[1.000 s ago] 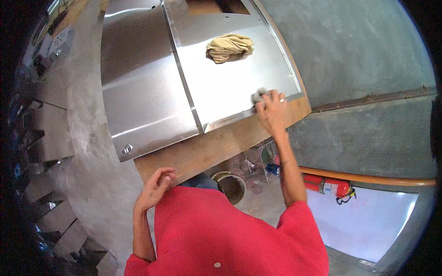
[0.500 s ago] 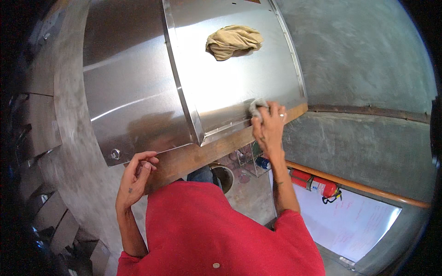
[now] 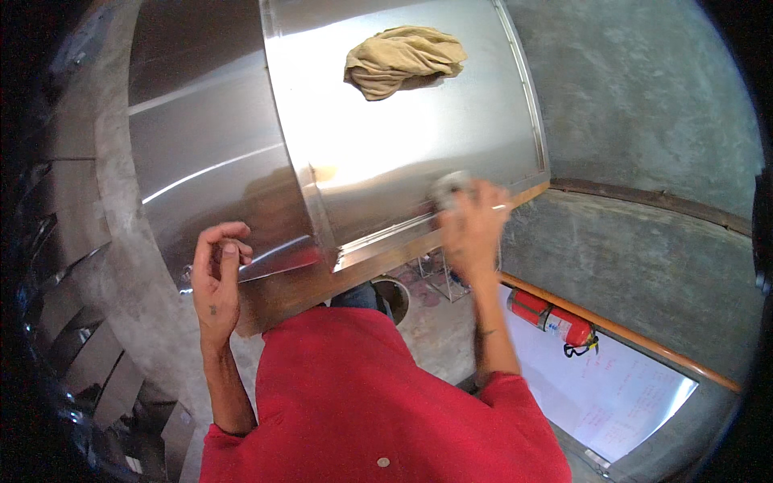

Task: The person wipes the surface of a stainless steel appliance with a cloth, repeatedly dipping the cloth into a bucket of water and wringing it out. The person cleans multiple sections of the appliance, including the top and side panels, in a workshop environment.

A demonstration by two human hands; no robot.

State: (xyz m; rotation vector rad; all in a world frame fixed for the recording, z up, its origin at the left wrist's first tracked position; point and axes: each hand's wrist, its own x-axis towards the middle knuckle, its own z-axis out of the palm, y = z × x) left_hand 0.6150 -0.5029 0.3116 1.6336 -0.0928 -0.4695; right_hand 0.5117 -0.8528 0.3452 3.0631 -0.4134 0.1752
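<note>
My right hand (image 3: 475, 229) is blurred, its fingers closed on a small grey-white scrubbing pad (image 3: 452, 189). The pad rests at the near right part of a shiny stainless steel panel (image 3: 419, 153) with a raised rim. My left hand (image 3: 217, 278) hovers by the near edge of the plain steel section (image 3: 209, 185), fingers loosely bent and holding nothing. Farther back on the rimmed panel lies a crumpled tan cloth (image 3: 403, 60), which neither hand touches.
A wooden board (image 3: 298, 294) runs under the metal's near edge. Below right are a red fire extinguisher (image 3: 564, 322), a whiteboard (image 3: 596, 394) and a wooden rail (image 3: 644, 346). A round bucket (image 3: 393, 298) stands beneath. Brown boxes (image 3: 80, 362) line the left; a grey wall (image 3: 636, 105) rises right.
My left hand has lifted off the wooden edge and moved slightly up and left. My right hand stays on the panel with the pad, shifted slightly. The view has shifted a little.
</note>
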